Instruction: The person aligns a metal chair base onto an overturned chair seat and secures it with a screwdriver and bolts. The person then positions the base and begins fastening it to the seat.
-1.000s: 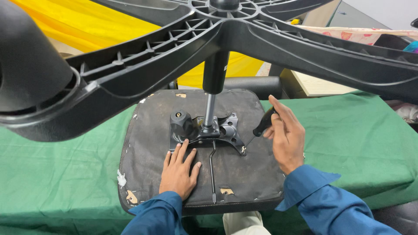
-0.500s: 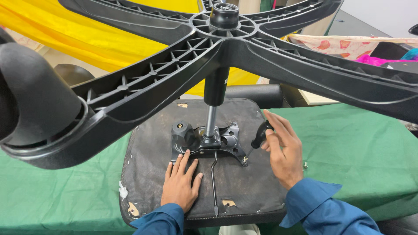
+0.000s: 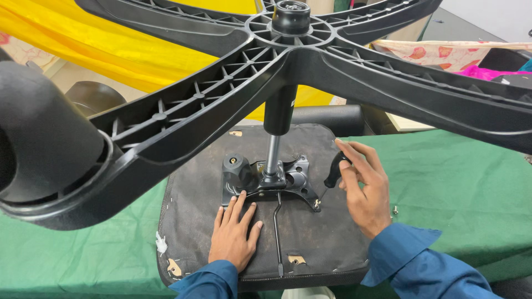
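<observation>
On the green cloth [image 3: 460, 182] of the work table lies an office chair turned upside down, with its black seat underside [image 3: 310, 243] facing up. Its five-arm plastic base [image 3: 288, 61] stands high above the seat and fills the upper part of the view, and one black caster [image 3: 39, 138] is very near the camera on the left. A gas lift column [image 3: 275, 133] goes down from the base hub to the metal mechanism plate [image 3: 271, 180], which sits in the middle of the seat underside. A round black knob [image 3: 235, 166] is on the left part of this plate, and a thin lever rod [image 3: 277, 232] runs from the plate toward the person.

The left hand [image 3: 234, 235] lies flat on the seat underside just below the plate, fingers spread and holding nothing. The right hand [image 3: 363, 191] is beside the right edge of the plate and grips the black handle of a screwdriver [image 3: 334, 171] between thumb and fingers; its thin shaft points down to the plate's lower right corner. Both arms wear blue sleeves [image 3: 413, 263]. Yellow fabric [image 3: 111, 50] hangs behind the base.
</observation>
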